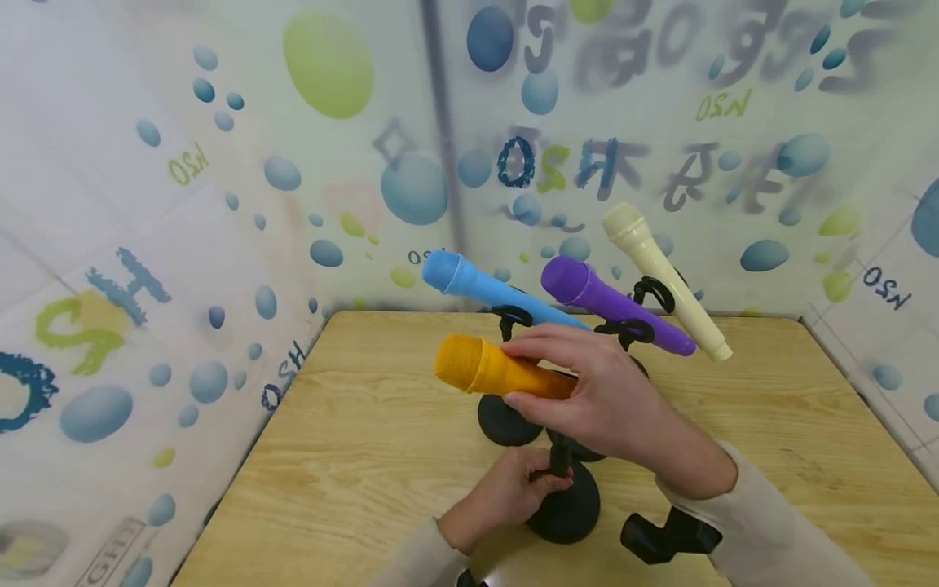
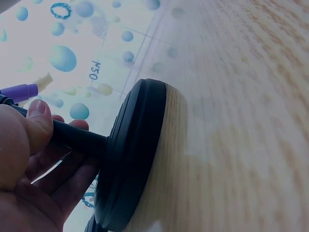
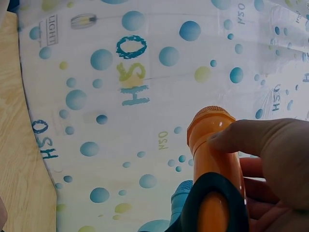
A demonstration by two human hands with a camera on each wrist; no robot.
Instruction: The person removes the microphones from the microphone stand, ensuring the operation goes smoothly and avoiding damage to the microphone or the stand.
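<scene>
An orange toy microphone (image 1: 469, 364) lies tilted in the black clip of the nearest stand, as the clip (image 3: 223, 186) shows in the right wrist view. My right hand (image 1: 601, 391) grips its body between thumb and fingers, just behind the head. Below it, my left hand (image 1: 506, 489) pinches the black post (image 2: 79, 137) of the same stand. The stand's round black base (image 2: 133, 154) rests on the wooden table (image 1: 352, 440). The orange microphone's rear end is hidden behind my right hand.
Behind stand blue (image 1: 477, 281), purple (image 1: 612, 302) and cream (image 1: 660, 269) microphones on black clip stands. A round stand base (image 1: 506, 420) sits left of my right hand. Patterned sheets (image 1: 220, 204) with blue and green dots close off the table's back and sides.
</scene>
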